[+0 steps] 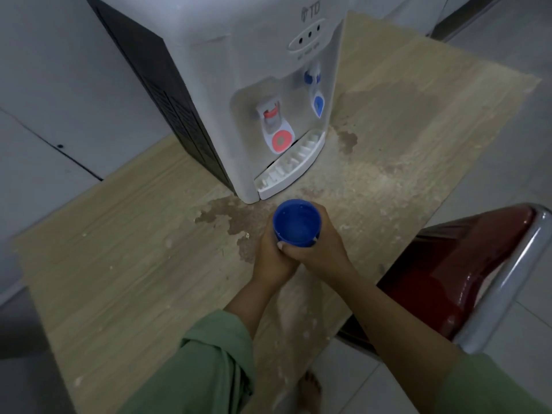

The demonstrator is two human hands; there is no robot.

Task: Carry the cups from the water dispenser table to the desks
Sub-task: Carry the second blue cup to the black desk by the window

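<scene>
A blue cup [297, 222] with water in it is upright just in front of the white water dispenser [254, 94]. Both hands wrap around it. My left hand [273, 258] grips its left and near side, and my right hand [321, 246] grips its right side, fingers overlapping below the rim. Whether the cup's base touches the wooden table [119, 264] is hidden by the hands. The dispenser has a red tap [273, 115] on the left, a blue tap [313, 77] on the right and a drip tray [291, 162] below.
The tabletop is worn and peeling near the dispenser's base [233, 216]. A red chair with a metal frame [466, 273] stands against the table's right edge. White tiled floor [522, 162] lies to the right, a pale wall [59, 85] to the left.
</scene>
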